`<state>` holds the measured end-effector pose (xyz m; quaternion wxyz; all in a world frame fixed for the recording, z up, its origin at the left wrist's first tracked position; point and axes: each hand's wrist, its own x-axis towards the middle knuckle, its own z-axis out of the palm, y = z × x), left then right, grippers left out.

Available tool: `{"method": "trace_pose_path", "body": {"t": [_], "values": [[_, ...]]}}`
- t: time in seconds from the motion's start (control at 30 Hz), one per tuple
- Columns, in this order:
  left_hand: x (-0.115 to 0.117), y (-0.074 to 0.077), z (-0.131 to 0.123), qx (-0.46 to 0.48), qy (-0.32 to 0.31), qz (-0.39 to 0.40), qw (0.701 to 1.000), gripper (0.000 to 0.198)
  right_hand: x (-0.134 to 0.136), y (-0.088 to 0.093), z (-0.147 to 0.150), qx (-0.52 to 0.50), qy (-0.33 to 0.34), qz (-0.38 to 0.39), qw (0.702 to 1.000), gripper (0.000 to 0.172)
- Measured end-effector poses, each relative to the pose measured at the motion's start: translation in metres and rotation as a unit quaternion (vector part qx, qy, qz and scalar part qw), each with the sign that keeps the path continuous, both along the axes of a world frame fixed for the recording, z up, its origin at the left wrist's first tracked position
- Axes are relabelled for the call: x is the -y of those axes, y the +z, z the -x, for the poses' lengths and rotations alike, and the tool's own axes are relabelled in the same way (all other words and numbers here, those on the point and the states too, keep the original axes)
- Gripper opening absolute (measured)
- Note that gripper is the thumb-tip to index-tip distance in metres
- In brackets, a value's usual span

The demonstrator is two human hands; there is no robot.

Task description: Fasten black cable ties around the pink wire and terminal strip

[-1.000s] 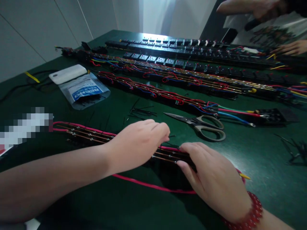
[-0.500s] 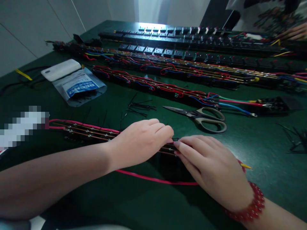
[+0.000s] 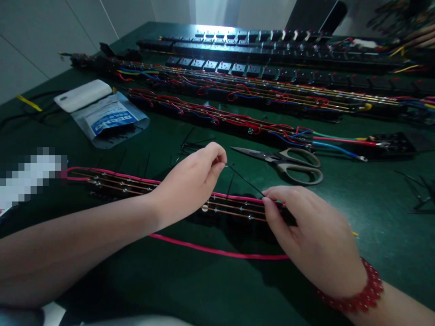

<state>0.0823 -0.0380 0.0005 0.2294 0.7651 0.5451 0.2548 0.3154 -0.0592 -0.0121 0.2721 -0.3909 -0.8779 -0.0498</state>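
A thin black cable tie (image 3: 247, 182) stretches between my two hands above the nearest strip. My left hand (image 3: 193, 181) is closed in a pinch at its upper-left end. The lower-right end sits between the thumb and forefinger of my right hand (image 3: 306, 231), which wears a red beaded bracelet (image 3: 369, 290). Beneath them lies a black strip with copper bars (image 3: 226, 210), partly hidden by my left forearm and hand. A pink-red wire (image 3: 136, 177) runs along its far edge, with several black ties standing up from it. Another stretch of the pink-red wire (image 3: 210, 250) loops along the near side.
Scissors (image 3: 282, 162) lie beyond my hands, beside loose cable ties (image 3: 190, 146). An opened plastic bag (image 3: 113, 118) is at left, more ties (image 3: 419, 192) at right. Wired strips (image 3: 217, 113) cross the green table (image 3: 204, 294) behind. Another person's hand (image 3: 423, 36) shows at far right.
My hands have moved apart from close together at the strip. The left hand has risen up and left, and the cable tie now shows stretched between them. The view has shifted slightly.
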Motion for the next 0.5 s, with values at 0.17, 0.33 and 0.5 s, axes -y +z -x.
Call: {"method": "trace_pose_path", "body": {"t": [0.17, 0.33, 0.5], "values": [[0.0007, -0.0004, 0.0011, 0.002, -0.028, -0.013, 1.0, 0.03, 0.0, -0.0006, -0.0005, 0.004, -0.006, 0.004, 1.0, 0.016], [0.0041, 0.0043, 0.0004, 0.008, -0.09, -0.058, 0.994, 0.031, -0.0006, -0.0009, -0.0001, 0.014, 0.001, 0.003, 1.0, 0.016], [0.003, 0.0033, 0.0003, 0.004, -0.11, -0.075, 0.991, 0.012, -0.0009, -0.0008, 0.0009, 0.014, 0.008, 0.009, 1.0, 0.016]]}}
